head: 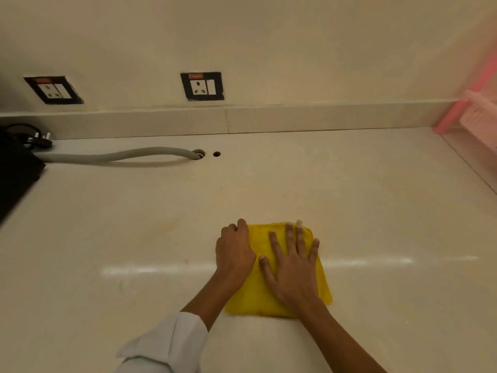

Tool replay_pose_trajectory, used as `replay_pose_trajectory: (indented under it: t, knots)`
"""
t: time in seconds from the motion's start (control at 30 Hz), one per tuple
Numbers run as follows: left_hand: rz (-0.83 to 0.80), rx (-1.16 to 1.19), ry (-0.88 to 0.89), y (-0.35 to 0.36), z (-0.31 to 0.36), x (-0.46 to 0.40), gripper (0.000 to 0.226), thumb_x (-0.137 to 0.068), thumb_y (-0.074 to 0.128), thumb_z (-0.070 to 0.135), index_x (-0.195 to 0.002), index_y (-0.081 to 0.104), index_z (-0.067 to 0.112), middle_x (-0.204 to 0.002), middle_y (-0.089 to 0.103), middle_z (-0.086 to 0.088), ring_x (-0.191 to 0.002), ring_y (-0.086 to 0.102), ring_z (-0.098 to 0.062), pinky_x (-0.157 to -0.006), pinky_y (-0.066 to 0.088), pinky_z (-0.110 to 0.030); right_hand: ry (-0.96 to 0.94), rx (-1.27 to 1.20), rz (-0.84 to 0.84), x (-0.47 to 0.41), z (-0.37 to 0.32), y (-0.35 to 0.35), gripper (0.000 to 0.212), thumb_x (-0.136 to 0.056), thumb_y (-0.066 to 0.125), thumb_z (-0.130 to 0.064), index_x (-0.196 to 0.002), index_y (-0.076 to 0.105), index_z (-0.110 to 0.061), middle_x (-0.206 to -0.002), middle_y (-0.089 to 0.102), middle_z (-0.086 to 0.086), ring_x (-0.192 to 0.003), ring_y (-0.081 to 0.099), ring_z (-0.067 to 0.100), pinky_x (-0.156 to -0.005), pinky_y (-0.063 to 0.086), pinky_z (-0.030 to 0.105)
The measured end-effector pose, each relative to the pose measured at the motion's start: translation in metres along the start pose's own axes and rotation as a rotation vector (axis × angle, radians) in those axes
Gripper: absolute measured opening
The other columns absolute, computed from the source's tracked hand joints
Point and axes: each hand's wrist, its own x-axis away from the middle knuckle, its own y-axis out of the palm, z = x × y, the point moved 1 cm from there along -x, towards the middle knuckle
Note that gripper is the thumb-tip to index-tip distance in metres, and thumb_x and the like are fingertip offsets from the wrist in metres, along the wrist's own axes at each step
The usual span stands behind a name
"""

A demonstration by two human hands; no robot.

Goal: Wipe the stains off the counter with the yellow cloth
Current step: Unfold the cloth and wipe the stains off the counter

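right hand [291, 267] fingers [289, 235] spread flat on yellow cloth [252, 294], left hand [234, 251] gripping edge

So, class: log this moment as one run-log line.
stage: wiping | cloth: flat on counter | right hand: spread flat on cloth | left hand: curled at cloth's left edge

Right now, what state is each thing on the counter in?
yellow cloth: folded, flat on the counter.
left hand: curled on the cloth's left edge.
right hand: fingers spread, palm down on the cloth.
grey hose: lying on the counter, end in a hole.
small hole: open.
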Motion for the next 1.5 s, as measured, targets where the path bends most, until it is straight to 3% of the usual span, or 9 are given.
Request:
replay_pose_trajectory:
  t: [0.23,0.53,0.7,0.8,0.9,1.0,1.13,1.3,1.5]
  knots:
    - [0.137,-0.255,-0.05,0.0,-0.029,-0.048,0.033,-0.081,0.049,0.02,-0.113,0.05,0.014,-0.109,0.058,-0.009,-0.103,0.05,-0.029,-0.081,0.038,-0.04,-0.055,0.011,0.014,-0.071,-0.03,0.013,0.069,-0.093,0.025,-0.064,-0.152,0.031,-0.03,-0.163,0.018,0.016,-0.152,0.001,0.035,-0.118,-0.004,0.065]
    - [0.203,-0.361,-0.055,-0.022,-0.077,-0.121,0.034,-0.084,0.054,0.034,-0.11,0.051,0.013,-0.107,0.058,-0.01,-0.102,0.049,-0.029,-0.081,0.037,-0.043,-0.075,0.008,0.005,-0.151,-0.086,0.031,0.071,-0.094,0.022,-0.063,-0.154,0.026,-0.025,-0.164,0.014,0.018,-0.152,-0.002,0.037,-0.117,-0.006,0.065]
    - [0.247,-0.376,-0.057,-0.045,-0.132,-0.133,0.033,-0.081,0.055,0.032,-0.108,0.054,0.012,-0.105,0.06,-0.012,-0.099,0.05,-0.031,-0.079,0.037,-0.044,-0.122,-0.006,-0.035,-0.17,-0.14,0.045,0.074,-0.094,0.018,-0.066,-0.155,0.022,-0.024,-0.164,0.009,0.018,-0.152,-0.005,0.037,-0.117,-0.007,0.065]
    - [0.299,-0.335,-0.072,-0.06,-0.174,-0.12,0.039,-0.076,0.055,0.033,-0.108,0.057,0.009,-0.108,0.06,-0.016,-0.102,0.051,-0.035,-0.08,0.037,-0.045,-0.161,-0.029,-0.054,-0.162,-0.182,0.054,0.075,-0.094,0.019,-0.066,-0.155,0.022,-0.023,-0.164,0.008,0.019,-0.152,-0.004,0.037,-0.117,-0.01,0.064]
    - [0.345,-0.298,-0.074,-0.076,-0.208,-0.093,0.047,-0.075,0.042,0.034,-0.106,0.06,0.005,-0.127,0.056,-0.019,-0.118,0.049,-0.039,-0.092,0.038,-0.048,-0.201,-0.048,-0.071,-0.14,-0.218,0.057,0.075,-0.094,0.021,-0.064,-0.154,0.024,-0.021,-0.163,0.009,0.021,-0.151,-0.002,0.038,-0.117,-0.011,0.063]
    - [0.324,-0.3,0.043,-0.084,-0.235,-0.061,0.045,-0.077,0.041,0.029,-0.103,0.063,0.002,-0.138,0.052,-0.022,-0.132,0.043,-0.04,-0.104,0.036,-0.053,-0.247,-0.058,-0.096,-0.11,-0.247,0.059,0.074,-0.094,0.021,-0.062,-0.154,0.024,-0.019,-0.163,0.009,0.023,-0.151,-0.002,0.039,-0.117,-0.01,0.064]
    - [0.271,-0.198,0.121,-0.086,-0.257,-0.011,0.047,-0.084,0.036,0.021,-0.111,0.065,-0.006,-0.137,0.054,-0.023,-0.132,0.045,-0.04,-0.108,0.037,-0.056,-0.316,-0.069,-0.136,-0.066,-0.269,0.06,0.073,-0.094,0.024,-0.057,-0.155,0.021,-0.018,-0.163,0.007,0.023,-0.151,-0.003,0.039,-0.116,-0.008,0.064]
    - [0.263,-0.075,0.038,-0.07,-0.247,0.05,0.049,-0.09,0.034,0.019,-0.121,0.059,-0.007,-0.139,0.051,-0.024,-0.136,0.041,-0.037,-0.115,0.029,-0.046,-0.334,-0.087,-0.141,-0.012,-0.252,0.054,0.07,-0.095,0.026,-0.058,-0.154,0.024,-0.022,-0.164,0.011,0.019,-0.152,-0.002,0.036,-0.118,-0.007,0.064]
    - [0.229,-0.031,0.095,-0.037,-0.186,0.08,0.049,-0.088,0.037,0.019,-0.124,0.057,-0.008,-0.138,0.053,-0.024,-0.134,0.042,-0.037,-0.117,0.017,-0.037,-0.27,-0.042,-0.122,0.029,-0.181,0.04,0.067,-0.094,0.031,-0.059,-0.153,0.029,-0.027,-0.163,0.019,0.016,-0.152,0.009,0.034,-0.118,0.001,0.066]
